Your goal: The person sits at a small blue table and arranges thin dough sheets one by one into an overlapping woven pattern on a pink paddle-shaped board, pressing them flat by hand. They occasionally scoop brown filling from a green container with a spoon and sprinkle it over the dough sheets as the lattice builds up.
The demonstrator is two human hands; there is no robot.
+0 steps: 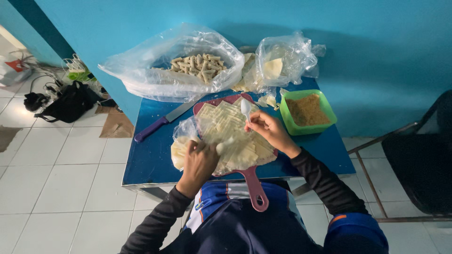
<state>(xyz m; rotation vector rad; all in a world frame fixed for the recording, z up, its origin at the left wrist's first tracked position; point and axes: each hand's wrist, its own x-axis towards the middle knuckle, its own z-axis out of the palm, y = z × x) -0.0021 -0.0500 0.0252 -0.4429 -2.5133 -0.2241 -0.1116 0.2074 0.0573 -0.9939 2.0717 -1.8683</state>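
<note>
A pink cutting board (254, 187) lies on the small blue table (150, 160), covered with several thin pale dough sheets (230, 129). My right hand (269, 130) holds a white plastic spoon (246, 108) over the sheets. At the near left edge of the sheets my left hand (199, 161) pinches a pale piece of dough, next to a clear bag of pale pieces (179, 149).
A green tub of brown crumbs (307, 111) stands right of the board. A purple-handled knife (161, 122) lies at the left. Behind are a large clear bag of rolled sticks (176, 66) and a smaller bag (282, 59). A dark chair (419, 150) stands at the right; a black bag (70, 101) lies on the floor.
</note>
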